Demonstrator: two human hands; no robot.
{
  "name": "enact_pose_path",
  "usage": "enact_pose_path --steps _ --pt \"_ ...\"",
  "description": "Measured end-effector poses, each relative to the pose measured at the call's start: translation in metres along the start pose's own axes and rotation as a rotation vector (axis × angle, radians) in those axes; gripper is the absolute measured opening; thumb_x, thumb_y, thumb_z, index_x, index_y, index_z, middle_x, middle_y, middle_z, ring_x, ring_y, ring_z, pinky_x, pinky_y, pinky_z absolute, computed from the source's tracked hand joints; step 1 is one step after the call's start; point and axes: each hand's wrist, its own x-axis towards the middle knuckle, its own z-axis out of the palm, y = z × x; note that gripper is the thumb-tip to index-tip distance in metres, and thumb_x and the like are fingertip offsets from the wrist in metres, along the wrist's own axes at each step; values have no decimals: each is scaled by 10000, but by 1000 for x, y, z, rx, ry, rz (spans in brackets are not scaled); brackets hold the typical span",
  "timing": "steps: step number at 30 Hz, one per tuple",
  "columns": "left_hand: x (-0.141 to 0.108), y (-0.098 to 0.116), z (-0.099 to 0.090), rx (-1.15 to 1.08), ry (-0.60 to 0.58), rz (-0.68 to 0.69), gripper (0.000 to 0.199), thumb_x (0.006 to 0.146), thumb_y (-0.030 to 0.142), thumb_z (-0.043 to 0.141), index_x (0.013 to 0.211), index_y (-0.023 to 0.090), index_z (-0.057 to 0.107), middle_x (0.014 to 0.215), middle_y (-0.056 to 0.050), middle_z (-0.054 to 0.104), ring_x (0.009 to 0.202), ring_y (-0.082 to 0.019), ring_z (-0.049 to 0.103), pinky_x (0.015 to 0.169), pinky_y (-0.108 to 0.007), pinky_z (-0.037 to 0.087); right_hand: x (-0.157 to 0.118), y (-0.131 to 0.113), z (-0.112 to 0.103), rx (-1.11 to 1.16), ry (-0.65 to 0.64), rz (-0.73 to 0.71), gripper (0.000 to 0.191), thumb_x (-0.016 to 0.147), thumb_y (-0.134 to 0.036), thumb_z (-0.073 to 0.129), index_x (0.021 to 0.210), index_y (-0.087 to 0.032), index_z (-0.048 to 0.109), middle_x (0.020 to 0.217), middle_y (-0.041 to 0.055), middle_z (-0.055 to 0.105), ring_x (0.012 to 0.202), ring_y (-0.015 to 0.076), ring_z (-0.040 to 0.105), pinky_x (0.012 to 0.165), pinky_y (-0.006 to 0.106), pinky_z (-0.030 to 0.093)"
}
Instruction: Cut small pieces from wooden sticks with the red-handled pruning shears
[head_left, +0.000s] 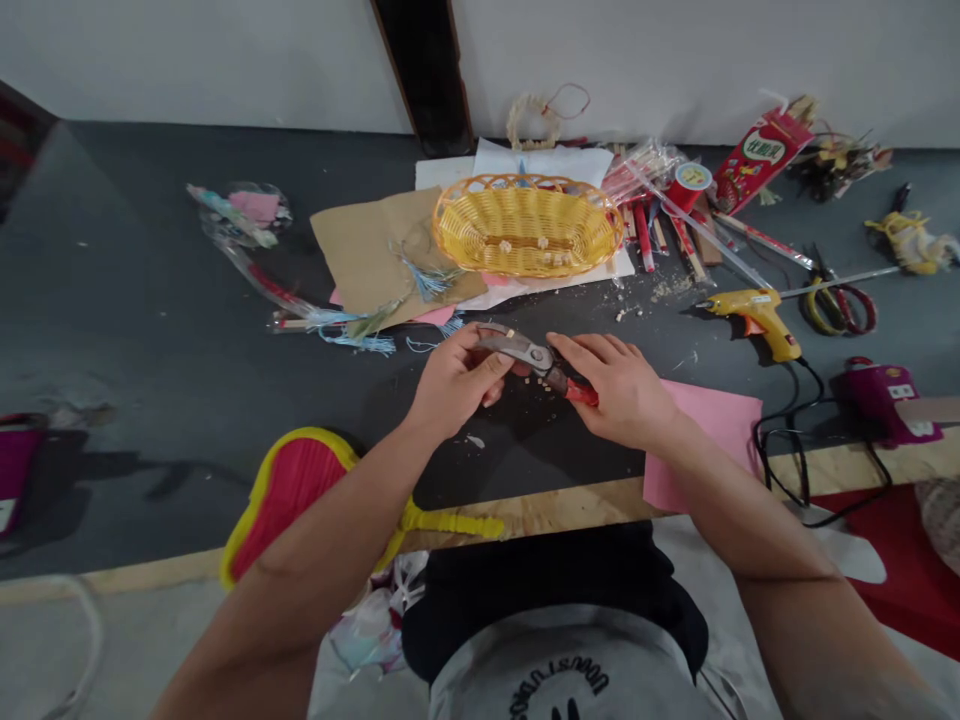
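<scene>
My right hand (624, 388) is wrapped around the red handles of a pair of pruning shears (534, 355) in front of my chest. The grey, curved blades point left, toward my left hand (451, 385). Its fingers are closed close to the blades, with the thumb below them. A tiny pale piece shows at the upper blade. What my left fingers pinch is mostly hidden. Small cut bits lie on the dark table (337, 395) beneath the shears. Just beyond my hands stands a yellow woven basket (525, 235) with a few small pale pieces inside.
To the right lie a yellow glue gun (757, 315) with its black cord, scissors (832, 300), and a purple power strip (889, 400). Pink paper (720, 430) rests under my right forearm. A red-and-yellow fan (300, 490) sits by my left forearm. Brown paper (360, 250) bears blue tassels.
</scene>
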Motion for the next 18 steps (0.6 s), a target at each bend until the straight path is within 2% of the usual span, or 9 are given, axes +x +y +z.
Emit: enact_pose_path --steps 2,5,12,18 --pt "-1 -3 0 111 52 64 287 770 388 837 872 176 674 593 7 682 378 -76 507 369 -187 401 0 0 0 -19 -9 -11 700 854 -203 550 1539 -215 408 1386 140 612 1169 342 567 905 483 481" --pt "-3 -2 1 195 95 85 183 795 314 795 841 178 681 549 31 640 407 -100 569 400 -199 472 0 -2 -1 -34 -27 -16 709 857 -213 548 1547 -205 389 1424 147 586 1194 348 546 906 492 479" --pt "-6 5 2 180 -3 104 105 832 240 721 797 157 669 703 -29 746 384 -87 568 374 -203 441 -1 -2 -4 -20 -55 -39 706 886 -245 537 1565 -198 353 1458 149 558 1230 353 528 936 524 481" --pt "-6 0 -3 130 -50 88 128 842 256 732 841 151 660 725 -43 760 364 -97 568 357 -218 437 -1 0 -5 13 -49 -106 731 890 -245 561 1574 -194 307 1498 156 525 1260 351 534 994 546 475"
